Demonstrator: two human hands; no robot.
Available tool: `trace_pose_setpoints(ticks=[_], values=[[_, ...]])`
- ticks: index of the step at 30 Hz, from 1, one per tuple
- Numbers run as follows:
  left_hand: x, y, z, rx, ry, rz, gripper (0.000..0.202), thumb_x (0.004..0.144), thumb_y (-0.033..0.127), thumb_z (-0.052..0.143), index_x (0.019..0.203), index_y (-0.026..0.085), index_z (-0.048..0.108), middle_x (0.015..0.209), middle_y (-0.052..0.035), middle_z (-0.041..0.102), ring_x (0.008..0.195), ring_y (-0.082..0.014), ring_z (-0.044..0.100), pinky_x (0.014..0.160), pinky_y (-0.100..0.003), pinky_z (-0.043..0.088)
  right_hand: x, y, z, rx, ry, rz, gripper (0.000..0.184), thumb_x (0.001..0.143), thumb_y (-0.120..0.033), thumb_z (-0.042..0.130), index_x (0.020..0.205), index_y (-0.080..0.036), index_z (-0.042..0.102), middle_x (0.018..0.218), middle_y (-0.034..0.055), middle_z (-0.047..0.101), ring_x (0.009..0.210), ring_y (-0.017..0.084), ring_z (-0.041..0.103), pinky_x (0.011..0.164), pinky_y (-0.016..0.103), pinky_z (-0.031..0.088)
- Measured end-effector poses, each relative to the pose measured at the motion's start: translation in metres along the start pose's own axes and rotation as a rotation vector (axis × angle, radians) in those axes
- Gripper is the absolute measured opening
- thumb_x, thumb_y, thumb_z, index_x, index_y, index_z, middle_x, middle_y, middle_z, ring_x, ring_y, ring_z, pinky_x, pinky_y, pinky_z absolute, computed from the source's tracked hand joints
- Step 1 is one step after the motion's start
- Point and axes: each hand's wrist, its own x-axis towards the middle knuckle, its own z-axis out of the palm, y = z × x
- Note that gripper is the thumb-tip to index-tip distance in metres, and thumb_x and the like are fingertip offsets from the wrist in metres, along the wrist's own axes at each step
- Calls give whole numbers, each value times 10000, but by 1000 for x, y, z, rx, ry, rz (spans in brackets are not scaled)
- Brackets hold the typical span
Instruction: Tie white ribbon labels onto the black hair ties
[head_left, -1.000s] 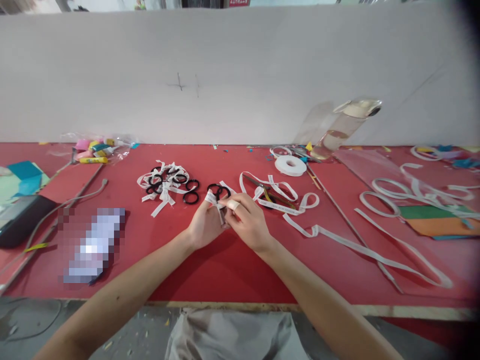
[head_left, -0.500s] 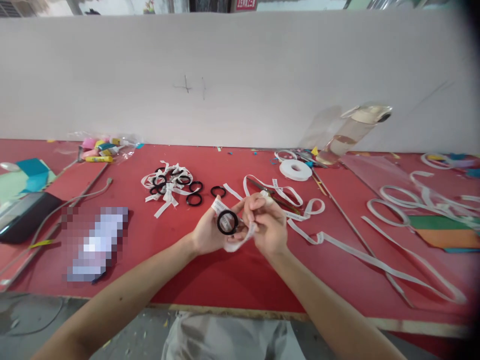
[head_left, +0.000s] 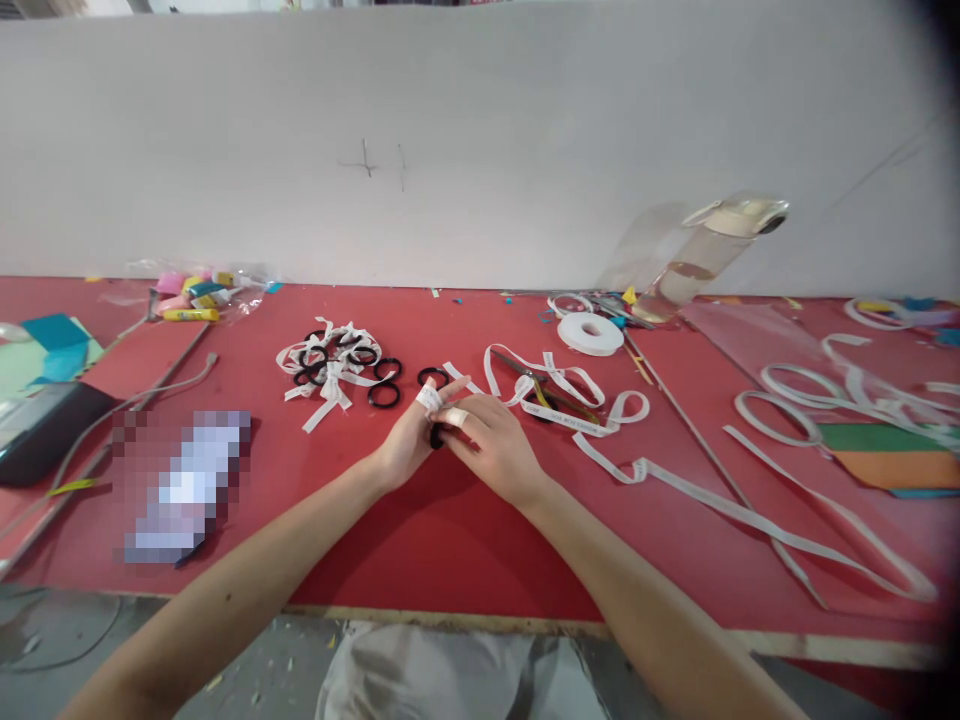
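Note:
My left hand (head_left: 405, 443) and my right hand (head_left: 496, 445) meet over the middle of the red table. A white printed ribbon (head_left: 428, 399) lies across my left thumb, and my left hand is closed on it. Between the hands a black hair tie (head_left: 436, 436) shows only in part. The right fingers are bent over the ribbon and tie, closed at the left thumb; their tips are partly hidden. Just beyond the hands lies another black hair tie (head_left: 433, 377). Scissors (head_left: 551, 384) rest among loose ribbon to the right.
At the left lies a pile of ribbon-tied hair ties (head_left: 334, 365), with a blurred-out phone (head_left: 187, 487) nearer me. A ribbon roll (head_left: 590, 334) and a tilted bottle (head_left: 694, 262) stand at the back right. Long ribbon (head_left: 739, 515) trails along the right side.
The right hand has moved left, over the left hand. The hair tie, earlier fully seen as a ring, is now mostly covered. The ribbon's loop below the hands is no longer visible.

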Motion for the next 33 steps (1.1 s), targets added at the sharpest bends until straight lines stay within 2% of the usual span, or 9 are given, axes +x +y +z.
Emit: trace_pose_setpoints(ticks=[2,6,8,11,16,21,27,30,33], values=[[2,-1,-2,69,-29,10,614,966,611,327,1340,204,594,992,-73,696,778,-157,577,714,-253,426,-1,-2,-3,126,128,94,116,901,-163,591,962,-251,634,856,28,700,813,199,661,785,373,531],[5,2,-9,240,-82,112,575,960,578,373,1349,214,588,882,-57,666,612,-122,439,582,-243,328,-3,4,-10,253,508,489,40,909,-250,598,942,-226,598,833,21,655,732,160,634,670,289,521],[2,7,-12,369,-160,150,549,948,537,434,1353,199,585,769,-46,627,624,-134,438,615,-254,338,-3,16,-11,165,469,583,54,895,-263,596,907,-212,611,811,27,658,723,170,626,674,299,509],[-6,12,-15,619,-308,199,587,964,535,412,1417,176,516,745,-20,556,714,-149,460,734,-278,375,-6,33,-9,24,231,618,152,858,-189,560,975,-201,657,832,45,695,718,196,639,697,337,513],[-14,14,-14,929,-379,178,598,944,515,481,1452,201,458,859,-12,551,760,-142,451,745,-282,379,-5,30,-11,104,148,424,376,899,-106,420,1184,-233,631,1082,81,688,972,216,653,879,406,525],[-9,12,-17,677,-338,187,591,960,556,389,1363,143,518,719,27,464,643,-109,375,656,-262,336,0,8,-18,337,193,188,348,916,-97,426,1152,-258,624,1075,71,649,1006,207,635,880,396,539],[-4,7,-17,535,-182,88,552,935,627,340,853,131,566,715,-6,521,632,-108,421,624,-260,343,6,-4,-11,118,174,-55,302,846,-164,657,1137,-240,624,1156,106,621,1161,279,565,1003,504,474],[-5,7,-13,542,-177,49,499,895,641,417,773,161,476,668,27,454,595,-93,374,592,-248,320,6,-4,-7,176,180,-60,155,876,-156,638,986,-263,657,1016,53,682,1092,248,608,983,484,486],[-6,10,-12,510,-254,-14,494,877,633,438,708,169,444,586,58,335,533,-77,256,528,-246,216,3,-3,-7,348,224,130,74,894,-192,628,898,-251,673,966,43,695,1001,221,641,926,431,511]])
